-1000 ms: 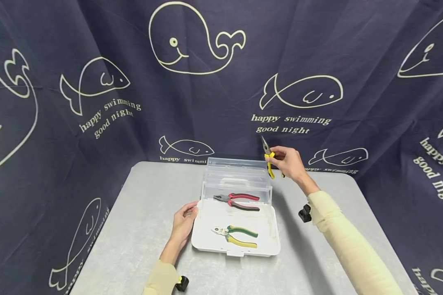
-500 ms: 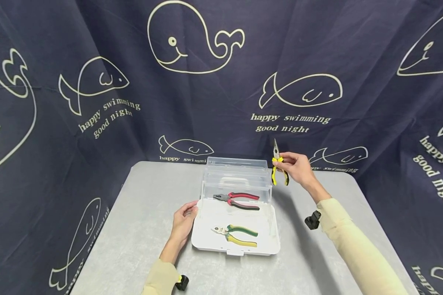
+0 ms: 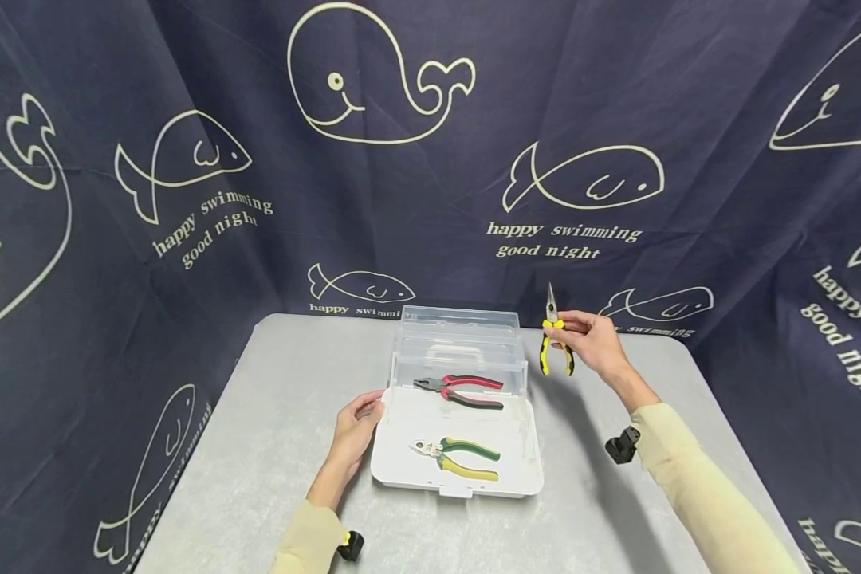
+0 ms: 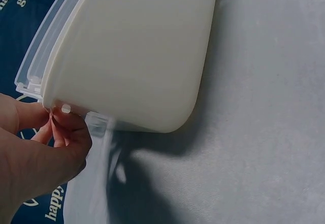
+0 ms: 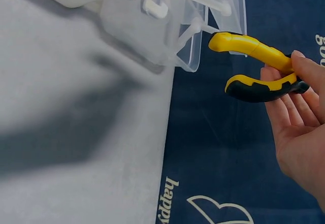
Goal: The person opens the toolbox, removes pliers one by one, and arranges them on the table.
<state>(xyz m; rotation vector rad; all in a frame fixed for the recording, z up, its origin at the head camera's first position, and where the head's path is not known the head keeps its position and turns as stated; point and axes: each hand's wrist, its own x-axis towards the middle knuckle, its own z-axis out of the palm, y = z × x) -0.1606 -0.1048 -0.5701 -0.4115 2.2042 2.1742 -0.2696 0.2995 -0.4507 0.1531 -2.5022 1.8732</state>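
My right hand (image 3: 594, 343) pinches yellow-and-black needle-nose pliers (image 3: 545, 351) near the pivot, raised to the right of the box with the tip pointing up. In the right wrist view the two handles (image 5: 254, 49) spread apart. A white toolbox (image 3: 395, 470) stands in the middle with its clear lid (image 3: 459, 317) folded back. My left hand (image 3: 354, 430) pinches its left rim, thumb and fingers together at the edge (image 4: 48, 99) in the left wrist view. Red-and-black pliers (image 3: 466, 392) lie toward the back of the box, green-and-yellow pliers (image 3: 466, 458) at the front.
The grey table (image 3: 273, 446) spreads out around the box. A dark blue curtain (image 3: 416, 207) with whale and fish drawings hangs behind and at both sides. Small black cameras (image 3: 622, 445) are worn at the wrists.
My right hand has moved right and slightly down with the needle-nose pliers, which have turned from tilted to nearly upright. The left hand has stayed at the box rim.
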